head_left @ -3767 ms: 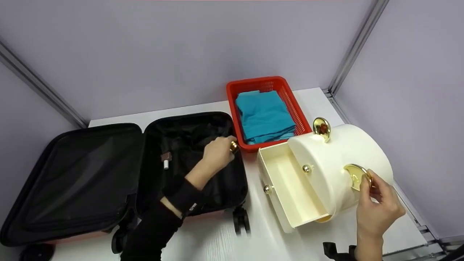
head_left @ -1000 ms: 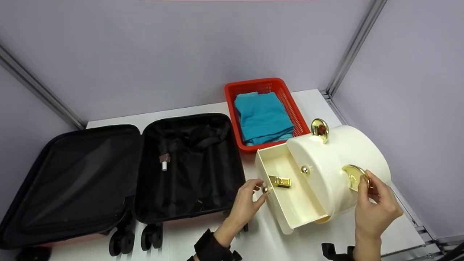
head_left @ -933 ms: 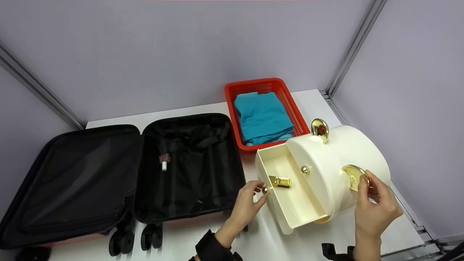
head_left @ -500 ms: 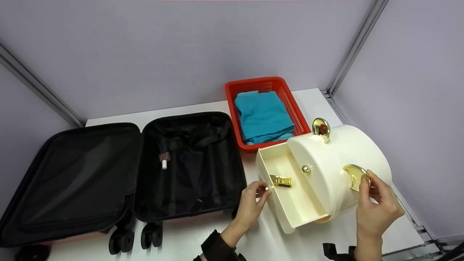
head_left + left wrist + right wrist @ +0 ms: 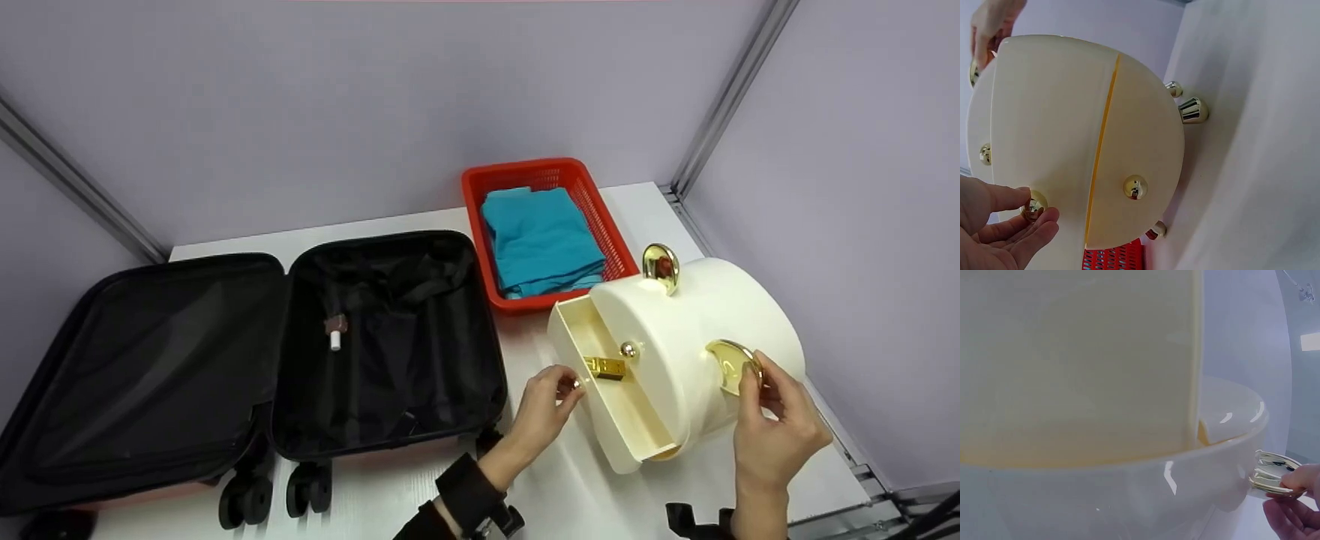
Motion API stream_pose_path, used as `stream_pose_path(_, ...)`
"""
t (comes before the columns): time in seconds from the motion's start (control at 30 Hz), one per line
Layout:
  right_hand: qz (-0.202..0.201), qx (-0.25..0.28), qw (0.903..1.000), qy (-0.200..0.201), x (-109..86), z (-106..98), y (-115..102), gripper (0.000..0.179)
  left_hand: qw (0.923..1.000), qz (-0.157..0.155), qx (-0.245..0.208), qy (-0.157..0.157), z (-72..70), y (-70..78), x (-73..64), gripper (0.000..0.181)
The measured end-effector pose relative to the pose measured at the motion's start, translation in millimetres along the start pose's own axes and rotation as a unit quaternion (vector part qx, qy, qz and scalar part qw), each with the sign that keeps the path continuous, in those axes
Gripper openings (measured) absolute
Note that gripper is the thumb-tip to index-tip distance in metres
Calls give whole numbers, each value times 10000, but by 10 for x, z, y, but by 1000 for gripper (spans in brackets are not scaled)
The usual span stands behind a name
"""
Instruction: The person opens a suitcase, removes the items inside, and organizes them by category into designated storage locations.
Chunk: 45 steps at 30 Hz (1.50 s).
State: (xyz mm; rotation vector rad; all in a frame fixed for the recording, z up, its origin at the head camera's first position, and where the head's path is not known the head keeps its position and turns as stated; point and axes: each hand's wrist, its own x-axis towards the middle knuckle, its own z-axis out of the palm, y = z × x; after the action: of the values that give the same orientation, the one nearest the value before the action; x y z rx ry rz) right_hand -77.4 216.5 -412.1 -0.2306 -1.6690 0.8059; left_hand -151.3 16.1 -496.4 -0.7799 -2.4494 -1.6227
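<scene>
A cream, barrel-shaped cosmetics box point(image 5: 720, 300) with gold ear-shaped handles stands at the right. Its drawer point(image 5: 606, 431) sticks partly out towards the left, and a small gold rectangular item point(image 5: 606, 367) lies inside against the front panel. My left hand point(image 5: 546, 405) pinches the drawer's round gold knob point(image 5: 1035, 206) between thumb and fingers. At the box's near side, my right hand point(image 5: 780, 427) holds one gold ear-shaped handle point(image 5: 1275, 472) between thumb and fingers. Below the drawer, the left wrist view shows a second panel with its own gold knob point(image 5: 1135, 187).
An open black-lined suitcase point(image 5: 390, 375) lies on the left of the white table point(image 5: 570, 502). Inside it rests a small brownish bottle with a white cap point(image 5: 335, 331). A red basket point(image 5: 480, 225) of folded blue cloth point(image 5: 544, 240) stands behind, close to the box.
My left hand has brought the gold item from over the suitcase into the drawer and let go. It has since taken the knob, and the drawer has slid partway in. My right hand stays put.
</scene>
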Motion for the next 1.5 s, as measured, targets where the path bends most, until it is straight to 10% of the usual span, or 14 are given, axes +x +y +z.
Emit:
stream_pose_path(0.77, -34, 134, 9999, 62, 10, -31, -99, 16, 9884, 179, 1429, -481, 399, 185, 282, 11)
stream_pose_path(1.03, -8, 175, 9998, 34, 0, -19, -54, 17, 9935, -120, 1010, -520, 363, 80, 215, 31)
stream_pose_path(1.5, -66, 301, 9995, 74, 19, 19, -107, 15, 9758, -673, 1924, -791, 545, -266, 111, 35)
